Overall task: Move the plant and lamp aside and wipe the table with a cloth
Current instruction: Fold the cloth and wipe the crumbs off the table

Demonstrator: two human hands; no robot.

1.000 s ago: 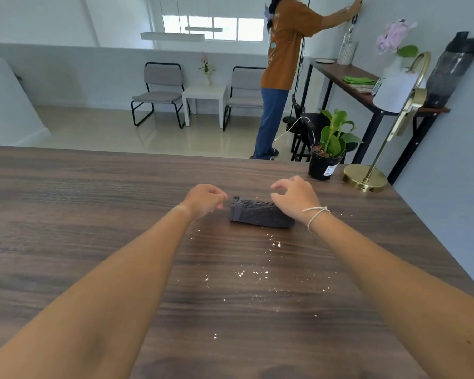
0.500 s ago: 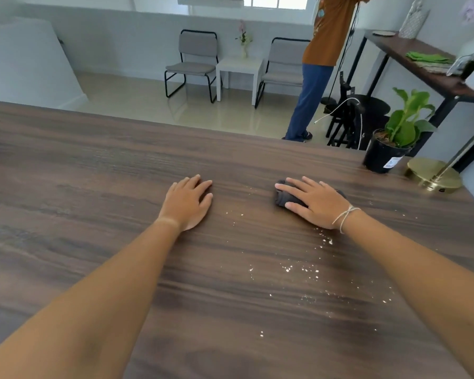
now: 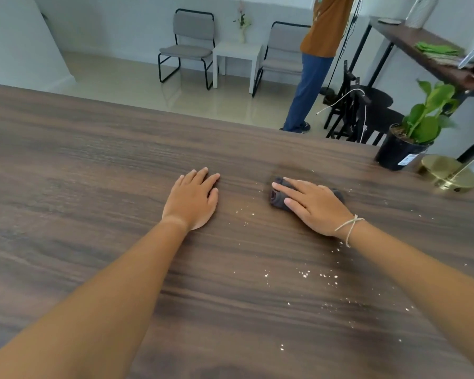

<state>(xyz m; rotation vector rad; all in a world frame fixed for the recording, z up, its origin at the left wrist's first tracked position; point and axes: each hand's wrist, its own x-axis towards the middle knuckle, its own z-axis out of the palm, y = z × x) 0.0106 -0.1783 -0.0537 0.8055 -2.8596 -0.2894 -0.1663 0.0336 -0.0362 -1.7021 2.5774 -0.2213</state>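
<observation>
A dark grey folded cloth (image 3: pixel 276 197) lies on the dark wood table (image 3: pixel 93 165), pressed flat under my right hand (image 3: pixel 312 205), whose fingers spread over it. My left hand (image 3: pixel 193 199) rests palm down on the bare table to the left of the cloth, holding nothing. White crumbs (image 3: pixel 315 277) are scattered on the wood near my right forearm. The green plant in a black pot (image 3: pixel 402 149) stands at the far right corner, with the brass lamp base (image 3: pixel 449 173) just right of it; the lamp's top is out of frame.
Beyond the table's far edge a person in an orange shirt (image 3: pixel 323 31) stands at a side shelf (image 3: pixel 411 42). Two grey chairs (image 3: pixel 189 45) and a small white table (image 3: pixel 238 56) line the back wall. Black stools (image 3: pixel 367 110) sit near the plant.
Both hands went from loosely curled beside the cloth to flat: the left on the table, the right on top of the cloth. The view tilted down and left.
</observation>
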